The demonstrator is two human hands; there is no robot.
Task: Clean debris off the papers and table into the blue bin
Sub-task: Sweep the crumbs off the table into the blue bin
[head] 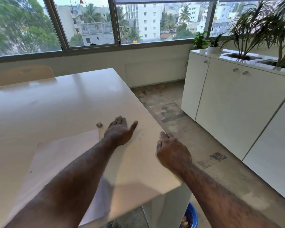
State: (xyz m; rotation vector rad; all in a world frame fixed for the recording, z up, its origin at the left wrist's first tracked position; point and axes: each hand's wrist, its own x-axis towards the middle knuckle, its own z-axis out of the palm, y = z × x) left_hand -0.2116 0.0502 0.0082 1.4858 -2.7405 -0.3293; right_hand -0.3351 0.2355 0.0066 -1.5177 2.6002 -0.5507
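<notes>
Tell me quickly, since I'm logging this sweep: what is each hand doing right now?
Left hand: open, fingers straight, flat on the table beside the paper, holding nothing.
Right hand: open, fingers loosely bent at the table's right edge, holding nothing.

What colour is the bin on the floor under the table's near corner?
Blue; the bin shows partly at the bottom edge of the head view.

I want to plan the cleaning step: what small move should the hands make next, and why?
Probably the flat left hand should sweep right, pushing the small dark specks toward the cupped right hand waiting at the white table's edge. The small grey crumpled scrap lies behind it, for later; the blue plastic bin stands below.
</notes>
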